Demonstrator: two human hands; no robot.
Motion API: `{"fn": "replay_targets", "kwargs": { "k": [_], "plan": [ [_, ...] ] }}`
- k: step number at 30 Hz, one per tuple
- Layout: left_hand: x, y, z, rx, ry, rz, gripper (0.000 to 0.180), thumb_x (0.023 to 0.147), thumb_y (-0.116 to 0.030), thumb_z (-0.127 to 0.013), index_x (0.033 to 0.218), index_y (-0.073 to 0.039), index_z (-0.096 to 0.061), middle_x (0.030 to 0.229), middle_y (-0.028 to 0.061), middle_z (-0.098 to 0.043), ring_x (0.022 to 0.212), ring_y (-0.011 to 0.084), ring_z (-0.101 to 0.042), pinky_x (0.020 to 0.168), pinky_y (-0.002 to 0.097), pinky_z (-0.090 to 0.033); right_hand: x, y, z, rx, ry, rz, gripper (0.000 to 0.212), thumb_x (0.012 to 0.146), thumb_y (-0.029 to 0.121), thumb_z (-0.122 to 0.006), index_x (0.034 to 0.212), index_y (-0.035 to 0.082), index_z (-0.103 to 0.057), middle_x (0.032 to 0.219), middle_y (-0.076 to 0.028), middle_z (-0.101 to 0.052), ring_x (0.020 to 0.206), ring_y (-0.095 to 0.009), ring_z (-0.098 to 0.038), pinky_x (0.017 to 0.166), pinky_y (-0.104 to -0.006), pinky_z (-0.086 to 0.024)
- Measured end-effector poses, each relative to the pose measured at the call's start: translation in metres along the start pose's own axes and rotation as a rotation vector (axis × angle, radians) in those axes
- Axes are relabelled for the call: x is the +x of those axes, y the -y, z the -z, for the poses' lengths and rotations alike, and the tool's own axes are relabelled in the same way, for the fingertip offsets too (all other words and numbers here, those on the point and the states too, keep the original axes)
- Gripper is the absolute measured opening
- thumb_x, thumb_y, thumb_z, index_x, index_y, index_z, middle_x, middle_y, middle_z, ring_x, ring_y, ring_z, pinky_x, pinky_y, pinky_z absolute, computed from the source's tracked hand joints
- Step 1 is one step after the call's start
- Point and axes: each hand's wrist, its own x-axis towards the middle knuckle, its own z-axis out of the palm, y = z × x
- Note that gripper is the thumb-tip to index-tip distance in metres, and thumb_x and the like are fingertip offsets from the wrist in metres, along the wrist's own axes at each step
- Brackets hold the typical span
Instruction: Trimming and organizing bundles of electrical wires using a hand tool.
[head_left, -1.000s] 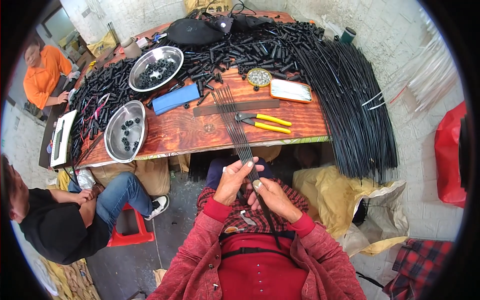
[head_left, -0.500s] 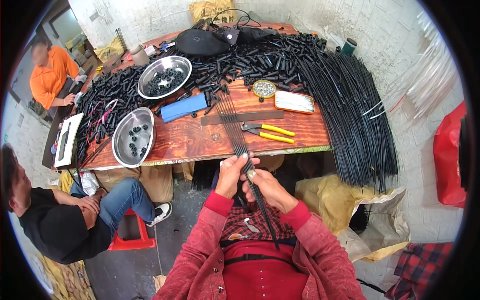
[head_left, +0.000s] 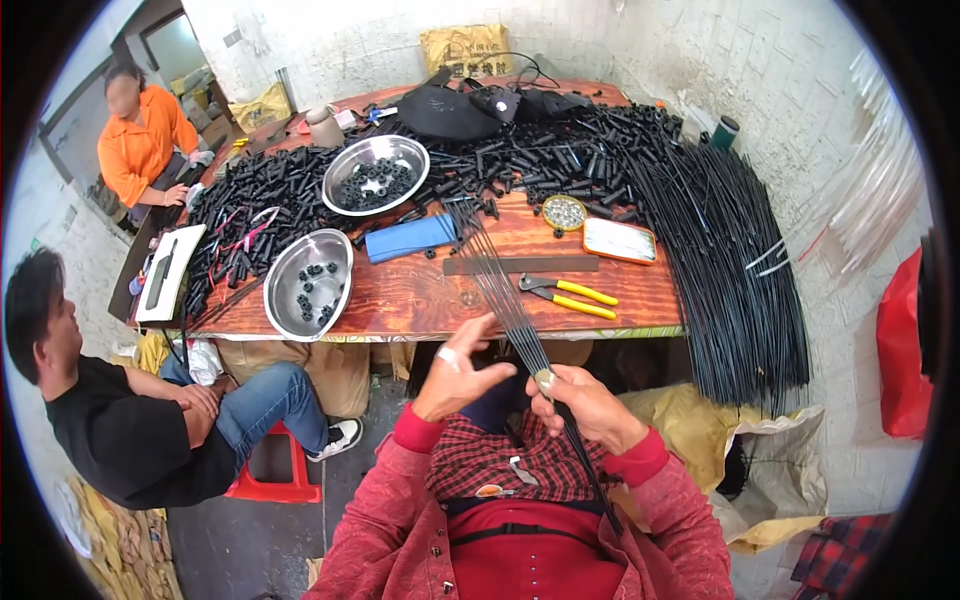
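Note:
A bundle of thin black rods slants from over the table down toward my lap. My right hand is closed around its lower part, with a pale wrap on the thumb. To the left of the bundle, my left hand is off the rods, its fingers apart and a white band on one finger. The rods fan out slightly at their far ends, above a flat dark metal strip on the table. Yellow-handled pliers lie just right of the bundle.
On the wooden table stand two steel bowls with small black parts, a blue case, a round tin and a white-filled tray. Black rods hang over the right edge. A seated person is at left, another beyond.
My left hand has let go of the rods and opened out to the left. My right hand has moved slightly right with the bundle. The whole view has shifted a little.

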Motion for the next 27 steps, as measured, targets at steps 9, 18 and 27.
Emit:
{"fn": "replay_targets", "kwargs": {
  "k": [9, 18, 27],
  "plan": [
    [0.016, -0.034, -0.017, -0.465, 0.405, -0.028, 0.028, 0.103, -0.013, -0.048, 0.126, -0.001, -0.059, 0.112, 0.0085, -0.068, 0.108, 0.0165, -0.062, 0.098, 0.0329, -0.048, -0.04, 0.026, -0.02, -0.048, 0.063, 0.006, 0.024, 0.098, 0.027, -0.056, 0.101, 0.003, -0.056, 0.069, -0.002, -0.053, 0.049, -0.009, -0.048, 0.048, -0.0258, -0.046],
    [-0.008, -0.023, -0.008, -0.532, 0.569, 0.066, 0.02, 0.101, -0.018, -0.051, 0.11, -0.002, -0.059, 0.086, 0.0035, -0.062, 0.085, 0.0131, -0.058, 0.082, 0.0302, -0.047, -0.047, 0.052, -0.042, -0.039, 0.094, 0.113, 0.03, 0.097, 0.031, -0.059, 0.099, 0.001, -0.054, 0.064, -0.003, -0.05, 0.043, -0.007, -0.044, 0.043, -0.0227, -0.043],
    [0.111, -0.036, 0.029, 0.205, 0.208, -0.506, 0.027, 0.076, 0.005, -0.062, 0.102, -0.004, -0.063, 0.091, 0.0121, -0.067, 0.088, 0.0312, -0.066, 0.076, 0.0383, -0.051, -0.037, 0.068, -0.05, -0.204, -0.068, 0.407, 0.031, 0.1, 0.035, -0.056, 0.1, 0.005, -0.05, 0.061, -0.002, -0.048, 0.039, -0.009, -0.042, 0.038, -0.0234, -0.041]
  ]
}}
